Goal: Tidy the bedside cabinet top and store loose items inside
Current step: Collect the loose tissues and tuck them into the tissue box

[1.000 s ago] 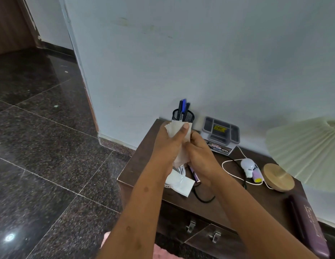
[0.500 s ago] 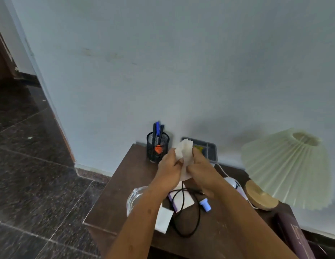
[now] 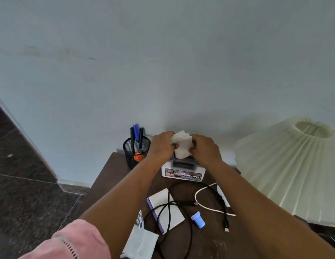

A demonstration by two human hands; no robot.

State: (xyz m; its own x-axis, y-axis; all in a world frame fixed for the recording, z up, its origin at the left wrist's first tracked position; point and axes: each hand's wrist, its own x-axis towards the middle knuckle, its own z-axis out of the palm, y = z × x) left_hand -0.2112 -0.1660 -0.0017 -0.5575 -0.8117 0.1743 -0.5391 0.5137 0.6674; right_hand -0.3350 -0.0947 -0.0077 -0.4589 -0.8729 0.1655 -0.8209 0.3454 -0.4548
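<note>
Hands meet at the far edge of the tabletop (image 3: 114, 176), the left hand (image 3: 162, 146) and right hand (image 3: 206, 148) side by side, both pinching a crumpled white tissue (image 3: 182, 146) that bulges up between them. The wad hangs just above the small grey organiser tray (image 3: 183, 172) standing against the wall, right of the mesh pen holder (image 3: 136, 150); whether its lower edge touches the tray I cannot tell.

The step looks like wadding the tissue before getting rid of it. Doing it well means pressing it into one tight bundle that a single hand can carry off, leaving the other free for a drawer or the next item. The forearms want lifting clear. They pass right over a black cable (image 3: 189, 238), a white cable (image 3: 204, 191), a purple-edged notepad (image 3: 170, 214) and a small blue bottle (image 3: 198, 219), any of which a careless sweep could drag. The pleated lampshade (image 3: 293, 165) stands close on the right. A second tissue (image 3: 142, 243) lies at the near edge, to the left.
</note>
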